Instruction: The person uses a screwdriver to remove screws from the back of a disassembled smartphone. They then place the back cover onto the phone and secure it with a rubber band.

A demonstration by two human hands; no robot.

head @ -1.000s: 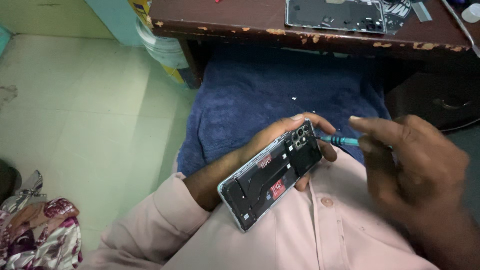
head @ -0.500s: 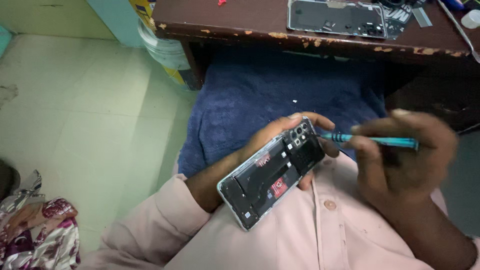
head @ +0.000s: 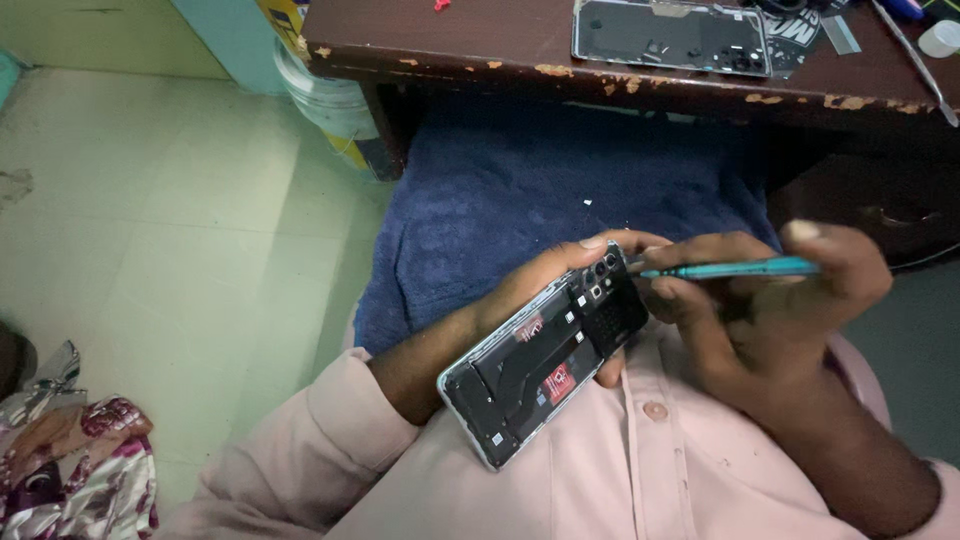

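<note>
Right hand (head: 770, 310), fingers gripping teal screwdriver (head: 730, 269), now tip-in at opened phone (head: 545, 365) from 3 o'clock; left hand (head: 560, 275) gripping phone.

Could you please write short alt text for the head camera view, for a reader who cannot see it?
The left hand holds an opened phone with its back off, while the right hand points a teal screwdriver at its camera end. Below lie a blue towel and a worn wooden table.

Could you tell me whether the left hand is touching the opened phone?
Touching: the head view shows the left hand wrapped around the opened phone, fingers curled over its top edge.
</note>
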